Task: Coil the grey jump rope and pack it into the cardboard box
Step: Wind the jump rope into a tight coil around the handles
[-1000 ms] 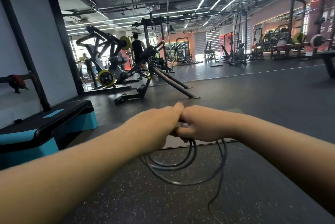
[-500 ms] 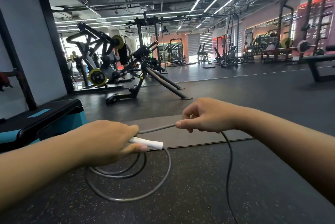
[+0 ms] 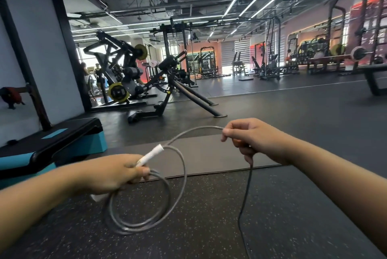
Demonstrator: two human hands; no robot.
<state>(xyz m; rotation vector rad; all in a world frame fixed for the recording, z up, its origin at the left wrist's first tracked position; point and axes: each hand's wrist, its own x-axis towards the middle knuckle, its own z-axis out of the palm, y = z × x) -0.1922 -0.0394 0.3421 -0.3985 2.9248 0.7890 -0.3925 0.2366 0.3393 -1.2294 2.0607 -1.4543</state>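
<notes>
My left hand (image 3: 111, 172) is shut on the grey jump rope's white handle (image 3: 149, 155) together with a few hanging loops of the grey jump rope (image 3: 167, 202). From the handle a strand arcs up and right to my right hand (image 3: 249, 139), which pinches it between thumb and fingers. Below that hand the rest of the rope drops as a dark line to the floor and runs out of the bottom of the frame. No cardboard box is in view.
A grey mat (image 3: 209, 154) lies on the speckled black floor in front of me. A black and teal step platform (image 3: 52, 147) stands at the left. Gym machines (image 3: 167, 82) and racks fill the room beyond, with people far back at the left.
My hands, together a second ago, have drawn apart. The right hand has slid along the rope up and to the right, and the left hand now holds the handle tilted upward.
</notes>
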